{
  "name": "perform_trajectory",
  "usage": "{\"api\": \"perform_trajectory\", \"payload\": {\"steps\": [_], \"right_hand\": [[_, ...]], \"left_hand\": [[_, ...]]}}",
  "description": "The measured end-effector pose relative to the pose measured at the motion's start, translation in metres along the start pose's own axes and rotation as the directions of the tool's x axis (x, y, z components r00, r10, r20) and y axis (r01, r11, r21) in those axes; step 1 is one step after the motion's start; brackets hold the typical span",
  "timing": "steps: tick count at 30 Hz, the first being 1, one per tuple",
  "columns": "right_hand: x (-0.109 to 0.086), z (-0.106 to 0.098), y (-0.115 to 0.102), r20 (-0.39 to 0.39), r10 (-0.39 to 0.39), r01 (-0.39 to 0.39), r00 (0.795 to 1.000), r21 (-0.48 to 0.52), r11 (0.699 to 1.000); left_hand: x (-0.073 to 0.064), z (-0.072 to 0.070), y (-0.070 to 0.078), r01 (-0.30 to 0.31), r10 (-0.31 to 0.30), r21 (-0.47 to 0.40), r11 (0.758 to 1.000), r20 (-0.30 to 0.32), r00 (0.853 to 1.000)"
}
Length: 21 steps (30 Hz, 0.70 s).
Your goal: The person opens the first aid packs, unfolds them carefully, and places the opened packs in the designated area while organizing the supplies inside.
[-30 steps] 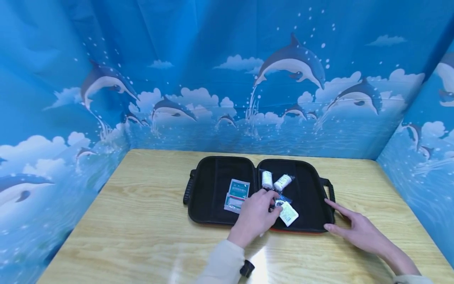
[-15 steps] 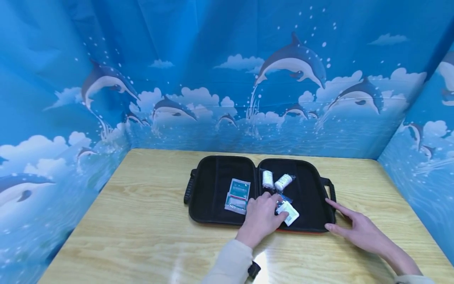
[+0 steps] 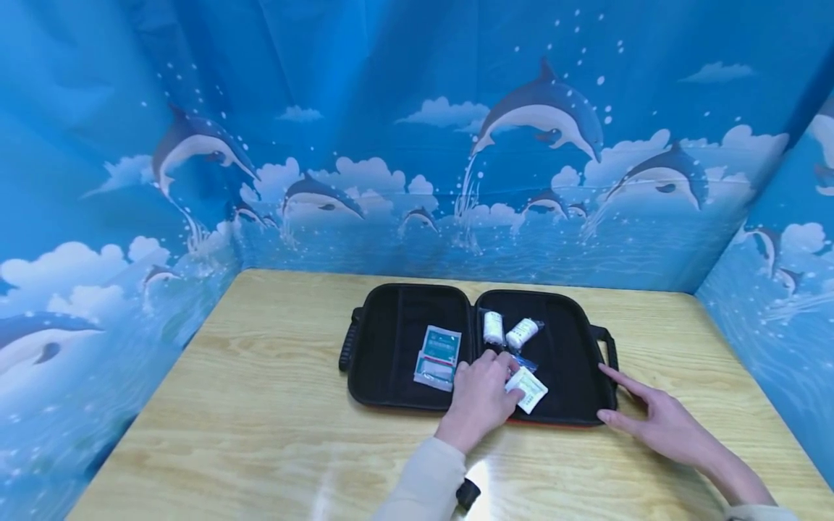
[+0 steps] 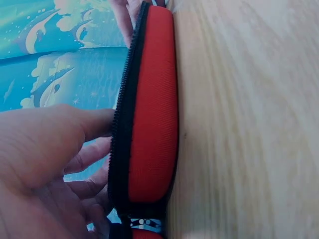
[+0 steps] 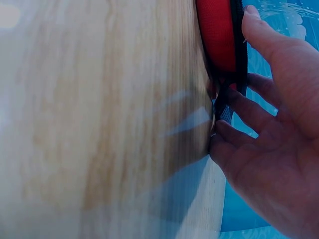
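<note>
A black-lined case (image 3: 573, 362) with a red outer shell lies unfolded on the table. My left hand (image 3: 482, 394) reaches over its front edge into the right half, fingers bent down. Thumb and forefinger pinch the left side of a small white packet (image 3: 531, 393); the other fingertips are hidden. A blue packet (image 3: 526, 364) lies partly under that hand. Behind it are two white rolls, one upright (image 3: 493, 329) and one tilted (image 3: 522, 333). My right hand (image 3: 664, 423) rests, thumb and fingers spread, against the case's right end, by the black handle (image 3: 610, 349).
Green-and-white packets (image 3: 439, 347) lie in the case's left half, near the hinge. Another handle (image 3: 349, 341) sticks out on the left. The wooden table (image 3: 260, 405) ends at a blue dolphin-print curtain (image 3: 365, 217) at the back and sides.
My left hand has shifted slightly right, and its thumb has come onto the white packet. That packet has slid a little left. The right hand keeps its place.
</note>
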State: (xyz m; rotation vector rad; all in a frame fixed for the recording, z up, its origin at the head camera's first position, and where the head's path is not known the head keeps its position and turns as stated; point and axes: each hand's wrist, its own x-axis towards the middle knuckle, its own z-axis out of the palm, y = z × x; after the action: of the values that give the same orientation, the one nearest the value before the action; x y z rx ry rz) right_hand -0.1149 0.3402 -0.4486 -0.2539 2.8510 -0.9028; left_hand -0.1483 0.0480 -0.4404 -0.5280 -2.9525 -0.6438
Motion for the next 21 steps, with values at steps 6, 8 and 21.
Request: {"api": "perform_trajectory", "payload": {"steps": [6, 8, 21], "right_hand": [[0.0, 0.0, 0.001, 0.0, 0.0, 0.0, 1.0, 0.007, 1.0], [0.0, 0.0, 0.001, 0.003, 0.004, -0.004, 1.0, 0.009, 1.0], [0.0, 0.0, 0.0, 0.01, 0.01, -0.011, 1.0, 0.006, 1.0]], "left_hand": [[0.001, -0.007, -0.005, 0.042, -0.03, -0.211, 0.977, 0.06, 0.998], [0.001, -0.01, -0.007, 0.049, -0.029, -0.265, 0.963, 0.075, 0.997], [0.005, -0.019, -0.019, 0.066, -0.035, -0.547, 0.834, 0.068, 0.997]]}}
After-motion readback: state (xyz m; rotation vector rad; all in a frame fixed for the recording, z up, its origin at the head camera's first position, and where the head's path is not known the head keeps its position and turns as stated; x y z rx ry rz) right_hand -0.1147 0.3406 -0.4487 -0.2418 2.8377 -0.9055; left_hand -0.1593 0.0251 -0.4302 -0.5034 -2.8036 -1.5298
